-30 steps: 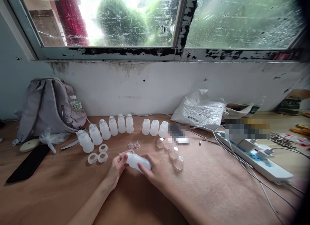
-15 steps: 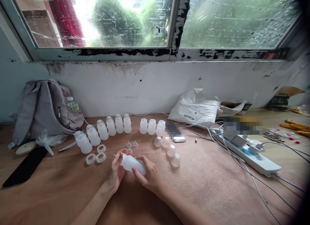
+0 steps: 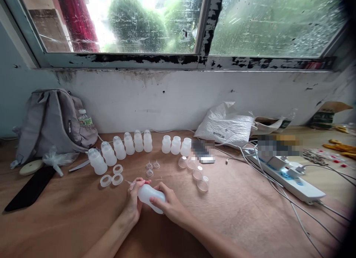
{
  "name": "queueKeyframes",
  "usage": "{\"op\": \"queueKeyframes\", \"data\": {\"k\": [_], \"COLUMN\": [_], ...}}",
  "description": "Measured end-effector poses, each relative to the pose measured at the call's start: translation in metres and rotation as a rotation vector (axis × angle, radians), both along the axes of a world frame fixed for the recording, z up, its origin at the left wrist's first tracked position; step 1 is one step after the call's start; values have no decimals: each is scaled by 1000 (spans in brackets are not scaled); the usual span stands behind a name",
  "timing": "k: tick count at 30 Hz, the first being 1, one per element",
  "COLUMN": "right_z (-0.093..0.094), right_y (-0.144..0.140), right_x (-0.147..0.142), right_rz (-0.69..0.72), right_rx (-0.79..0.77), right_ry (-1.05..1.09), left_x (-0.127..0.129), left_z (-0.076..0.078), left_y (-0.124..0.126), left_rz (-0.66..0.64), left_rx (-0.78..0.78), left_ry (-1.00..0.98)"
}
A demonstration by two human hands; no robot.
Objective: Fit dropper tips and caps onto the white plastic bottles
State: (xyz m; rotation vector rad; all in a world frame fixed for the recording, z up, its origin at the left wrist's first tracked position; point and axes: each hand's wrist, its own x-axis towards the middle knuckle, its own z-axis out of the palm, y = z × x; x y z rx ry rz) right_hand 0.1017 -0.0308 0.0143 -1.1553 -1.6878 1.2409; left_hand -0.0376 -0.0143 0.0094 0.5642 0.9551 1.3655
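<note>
Two hands share one translucent bottle [image 3: 150,197], held tilted just above the wooden table [image 3: 69,221], approx. mid-front. Right hand [image 3: 168,206] wraps the body to steady it; left hand [image 3: 134,198] pinches at the neck end. Loose rings [image 3: 111,179], clear caps [image 3: 198,172] & bottle rows [image 3: 122,148] lie behind, apart; open room w/ bare wood in front.

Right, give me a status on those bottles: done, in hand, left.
Done: six capped bottles stand in a row near the backpack. In hand: one bottle, lying sideways, gripped by the right hand while the left hand works at its neck. Left: three open bottles by the wall, plus three loose rings, small nipples and clear caps on the table.
</note>
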Motion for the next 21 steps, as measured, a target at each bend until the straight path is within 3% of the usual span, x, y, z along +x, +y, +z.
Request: {"op": "queueKeyframes", "data": {"k": [4,6,9,12,14,17,21], "right_z": [0,2,3,-6,-16,-27,-27], "right_y": [6,9,18,36,49,63,67], "right_x": [2,6,17,36,49,65,69], "right_rz": [-24,33,60,-275,-475,-542,-558], "right_rx": [-9,9,107,328,375,354,435], "right_ry": [131,147,16,-254,-413,-515,-485], "left_x": [2,3,2,-1,-4,-6,-6], "left_z": [6,7,7,7,7,8,10], "left_y": [0,0,1,4,5,4,2], "left_rz": [-225,-324,-278,-198,-187,-201,-259], "left_rx": [80,69,-1,-54,-90,-111,-77], "left_ry": [-144,-190,-208,-201,-174,-125,-132]}}
